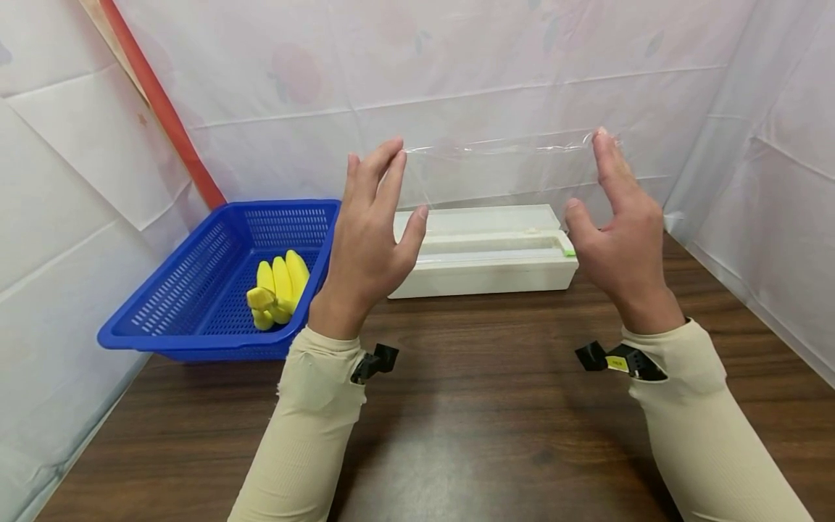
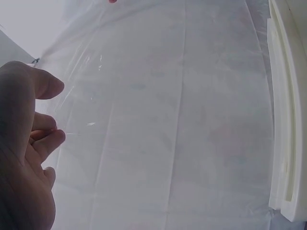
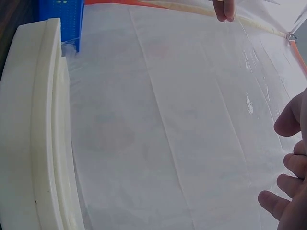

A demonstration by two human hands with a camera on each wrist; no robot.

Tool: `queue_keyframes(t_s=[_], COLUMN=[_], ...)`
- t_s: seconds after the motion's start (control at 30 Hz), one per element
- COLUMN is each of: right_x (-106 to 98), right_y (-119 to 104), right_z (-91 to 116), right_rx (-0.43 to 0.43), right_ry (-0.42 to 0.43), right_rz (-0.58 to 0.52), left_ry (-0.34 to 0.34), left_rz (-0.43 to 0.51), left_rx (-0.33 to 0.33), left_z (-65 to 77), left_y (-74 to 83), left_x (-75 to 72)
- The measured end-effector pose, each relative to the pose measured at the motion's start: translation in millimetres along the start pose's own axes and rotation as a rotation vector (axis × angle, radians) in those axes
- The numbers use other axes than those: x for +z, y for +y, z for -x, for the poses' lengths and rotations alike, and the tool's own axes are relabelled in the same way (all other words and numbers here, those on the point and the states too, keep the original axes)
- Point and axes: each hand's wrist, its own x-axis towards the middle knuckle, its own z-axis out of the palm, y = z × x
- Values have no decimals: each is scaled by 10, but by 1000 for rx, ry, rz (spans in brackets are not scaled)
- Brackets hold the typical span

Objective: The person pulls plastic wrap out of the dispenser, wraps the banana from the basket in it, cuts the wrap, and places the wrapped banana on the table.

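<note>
A clear sheet of plastic wrap [image 1: 496,147] stretches between both raised hands, its top edge taut across their fingertips. The left hand [image 1: 375,239] holds one corner at its fingertips, thumb standing apart. At the other corner, the right hand [image 1: 620,225] holds the wrap, which bunches around its forefinger tip; that thumb is also apart. Below and behind the hands sits a long white wrap dispenser box [image 1: 483,278] with its lid [image 1: 489,219] raised. The wrap hangs down toward this box. Thumb and fingers of the right hand [image 3: 292,167] show at the right wrist view's edge.
To the left stands a blue plastic basket [image 1: 196,342] with a bunch of yellow bananas [image 1: 282,283] in it. A brown wooden table [image 1: 483,406] lies beneath. Pale curtains [image 1: 457,65] surround it at the back and sides, with a red strip [image 1: 163,101] at the back left.
</note>
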Motion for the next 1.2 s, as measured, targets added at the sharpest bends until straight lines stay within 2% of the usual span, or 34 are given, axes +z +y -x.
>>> queue_keyframes(t_s=[0.13,0.23,0.37,0.5,0.6,0.8,1.0,1.2], right_x=[8,-4,-6,31,38,-15,-54,-94], right_y=[-3,-182,-379,-313,-288,-273,-309,-359], right_z=[4,2,-7,-23,-39,-35,-16,36], right_rx=[-7,-24,-33,-32,-30,-12,-14,-25], right_ry=[24,72,185,316,380,394,398,408], right_rz=[-17,-47,-87,-112,-113,-77,-106,-69], left_ry=[-2,22,79,156,215,258,246,223], left_rz=[2,0,0,24,35,19,47,49], left_rx=[-9,-7,15,56,82,92,99,109], left_z=[3,-4,-14,-24,-40,-57,-51,4], left_y=[3,7,21,33,47,76,104,124], left_x=[-12,-22,-38,-38,-41,-53,-61,-100])
